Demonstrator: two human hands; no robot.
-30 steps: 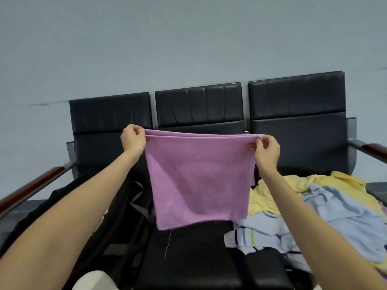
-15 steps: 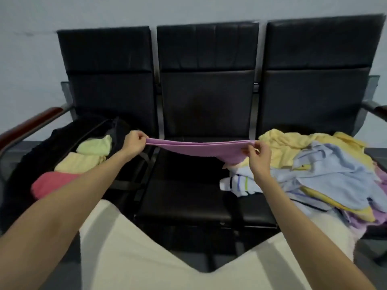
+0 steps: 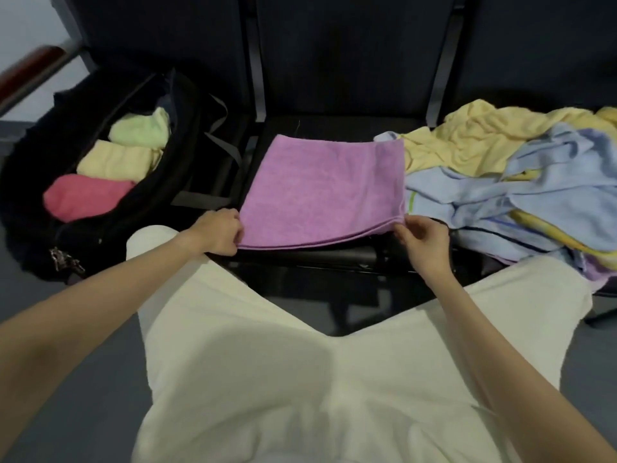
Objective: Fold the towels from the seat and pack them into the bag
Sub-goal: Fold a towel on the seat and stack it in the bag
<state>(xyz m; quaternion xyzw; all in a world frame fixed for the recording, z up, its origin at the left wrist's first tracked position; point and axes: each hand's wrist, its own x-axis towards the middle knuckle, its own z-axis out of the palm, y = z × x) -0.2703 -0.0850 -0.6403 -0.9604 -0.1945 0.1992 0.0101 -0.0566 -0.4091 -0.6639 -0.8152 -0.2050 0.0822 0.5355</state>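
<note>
Armrest (image 3: pixel 31 70): far left, wood-topped, beyond the bag.
Bag (image 3: pixel 30 208): black, open, on the left seat; holds a pink towel (image 3: pixel 83 197) nearest, a yellow towel (image 3: pixel 117 162) behind it and a green towel (image 3: pixel 140 128) farthest.
Bag straps (image 3: pixel 222 138): grey, trailing between the bag and the purple towel.
Left hand (image 3: pixel 218 230): fingers curled, pinching the near left corner of the purple towel.
Purple towel (image 3: pixel 320 192): folded, flat on the middle seat (image 3: pixel 334 128); its right edge touches the pile.
Right hand (image 3: pixel 422 238): pinching the near right corner, layers slightly lifted.
Towel pile (image 3: pixel 500 182): unfolded yellow and blue towels, on the right seat.
Open room: bare seat strip beyond the purple towel.
</note>
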